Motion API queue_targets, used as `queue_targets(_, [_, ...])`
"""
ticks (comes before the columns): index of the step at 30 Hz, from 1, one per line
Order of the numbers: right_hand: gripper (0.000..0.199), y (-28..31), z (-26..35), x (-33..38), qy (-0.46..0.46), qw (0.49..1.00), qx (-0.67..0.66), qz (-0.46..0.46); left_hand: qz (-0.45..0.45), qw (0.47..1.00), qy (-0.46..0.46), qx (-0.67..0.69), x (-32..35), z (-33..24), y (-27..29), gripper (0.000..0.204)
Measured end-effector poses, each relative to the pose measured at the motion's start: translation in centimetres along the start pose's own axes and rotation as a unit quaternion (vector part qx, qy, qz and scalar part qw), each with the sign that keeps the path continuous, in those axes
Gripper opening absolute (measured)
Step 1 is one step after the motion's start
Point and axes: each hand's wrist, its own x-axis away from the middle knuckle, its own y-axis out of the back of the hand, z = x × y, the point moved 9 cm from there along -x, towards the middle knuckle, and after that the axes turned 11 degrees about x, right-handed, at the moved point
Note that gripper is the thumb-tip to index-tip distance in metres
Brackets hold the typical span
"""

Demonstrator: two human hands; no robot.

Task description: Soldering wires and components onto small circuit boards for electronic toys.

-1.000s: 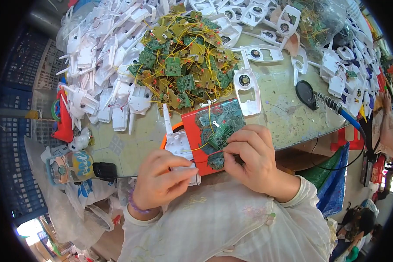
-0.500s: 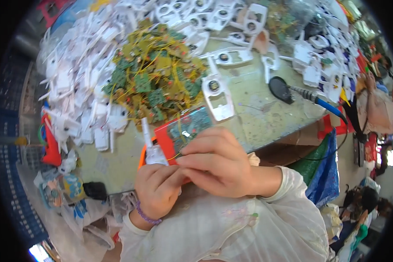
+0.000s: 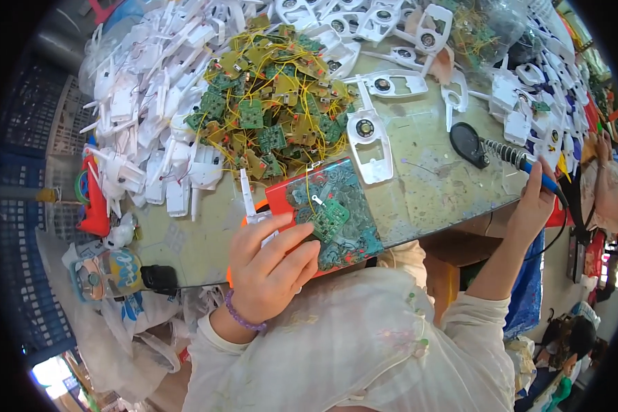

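Observation:
My left hand [image 3: 271,264], with a purple beaded bracelet at its wrist, has its fingers curled against the left edge of a small green circuit board [image 3: 331,220]. That board lies over a red-edged box [image 3: 360,237] whose top is covered with a dark green circuit pattern. A yellow wire [image 3: 307,189] rises from the board. On the right, my right hand [image 3: 537,196] is closed around the blue handle of a soldering iron [image 3: 548,182]. Its front end sits inside the coil of a spring stand [image 3: 505,151] with a round black base.
A heap of circuit boards with yellow wires [image 3: 250,113] covers the table's middle. White plastic housings [image 3: 141,103] pile up at the left. One white housing with a round speaker [image 3: 371,147] lies beside the box; more [image 3: 515,103] lie far right. A black object [image 3: 159,277] sits near the front edge.
My right hand has left the left hand, moved far right and taken hold of the soldering iron. The circuit board now shows over the red-edged box, my left fingers at its edge.

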Motion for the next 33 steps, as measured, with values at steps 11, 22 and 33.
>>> queue_targets(11, [0.038, 11.6, 5.2, -1.7, 0.032, 0.952, 0.251, -0.173, 0.037, 0.997, 0.005, 0.062, 0.1, 0.4, -0.6, 0.023])
queue_targets(22, [0.031, 3.9, 3.3, -0.6, 0.058, 0.981, 0.182, -0.037, 0.008, 0.999, 0.023, 0.040, 0.7, 0.4, -0.5, 0.022])
queue_targets(33, [0.039, -1.3, 14.6, 16.5, 0.424, 0.754, -0.218, 0.452, 0.017, 0.998, 0.023, 0.050, 1.2, 0.8, -0.7, 0.024])
